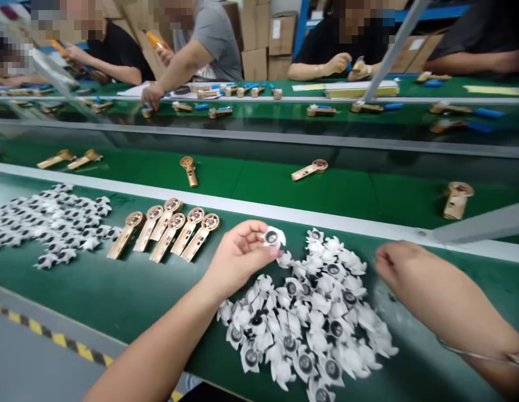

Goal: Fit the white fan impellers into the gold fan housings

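My left hand (pixel 242 254) pinches a small white fan blade (pixel 272 237) with a dark round hub, between thumb and fingers, above the green bench. Right below and beside it lies a loose heap of similar white fan blades (pixel 305 365), some with the dark hub facing up. My right hand (pixel 404 271) is off the heap's right side, somewhat blurred, its fingers curled together; whatever they may hold is hidden. To the left of my left hand, several gold fan housings (pixel 162 237) with round heads and flat handles lie in a group on the bench.
Rows of white fan blades with dark hubs (pixel 53 218) cover the bench's left end. Beyond a pale rail (pixel 242 207), gold housings (pixel 312 169) lie spaced along a green belt. A slanted metal post (pixel 485 223) stands at right. Across the line, several people handle parts.
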`<state>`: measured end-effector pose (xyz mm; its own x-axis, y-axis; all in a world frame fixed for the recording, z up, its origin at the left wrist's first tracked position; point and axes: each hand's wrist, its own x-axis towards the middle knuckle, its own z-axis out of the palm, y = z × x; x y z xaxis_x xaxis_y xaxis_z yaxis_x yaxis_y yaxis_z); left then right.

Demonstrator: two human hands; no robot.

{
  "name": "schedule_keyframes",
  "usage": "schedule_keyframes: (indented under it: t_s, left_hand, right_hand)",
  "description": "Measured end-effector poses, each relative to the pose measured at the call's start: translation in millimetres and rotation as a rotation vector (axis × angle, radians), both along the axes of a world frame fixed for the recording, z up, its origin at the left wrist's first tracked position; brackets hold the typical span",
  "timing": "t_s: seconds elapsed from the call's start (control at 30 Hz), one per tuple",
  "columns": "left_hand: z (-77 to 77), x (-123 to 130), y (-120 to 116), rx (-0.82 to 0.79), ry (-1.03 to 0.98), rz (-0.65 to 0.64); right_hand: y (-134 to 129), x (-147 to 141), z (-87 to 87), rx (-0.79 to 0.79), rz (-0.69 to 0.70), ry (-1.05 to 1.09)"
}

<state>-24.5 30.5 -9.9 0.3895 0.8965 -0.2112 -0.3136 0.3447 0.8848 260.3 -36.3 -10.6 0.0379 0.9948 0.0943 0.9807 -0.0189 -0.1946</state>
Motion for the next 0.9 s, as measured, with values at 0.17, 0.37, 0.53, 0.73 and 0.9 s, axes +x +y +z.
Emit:
schedule_keyframes:
  t_s: [0.17, 0.37, 0.53, 0.73, 0.9]
  left_hand:
    - [4.1, 1.7, -5.0, -0.013, -0.009, -0.176]
    - [8.2, 3.2, -9.4, -0.036, 0.037, -0.105]
    - [4.1, 3.3, -11.7, -0.048, 0.073, -0.056]
    - [1.2, 1.6, -11.2, -0.017, 0.109, -0.069]
    - [4.9, 1.3, -9.3, -0.044, 0.120, -0.065]
  right_hand:
    - [21.0, -74.2, 44.3, -0.024, 0.341, 0.596]
    - [35.0, -110.2, 28.5, -0.019, 0.442, 0.682]
    - [37.2, -107.1, 13.8, 0.058, 0.392, 0.644]
    - [36.7, -113.1, 10.5, 0.173, 0.386, 0.555]
    - [33.0, -114.9, 9.4, 0.237, 0.396, 0.479]
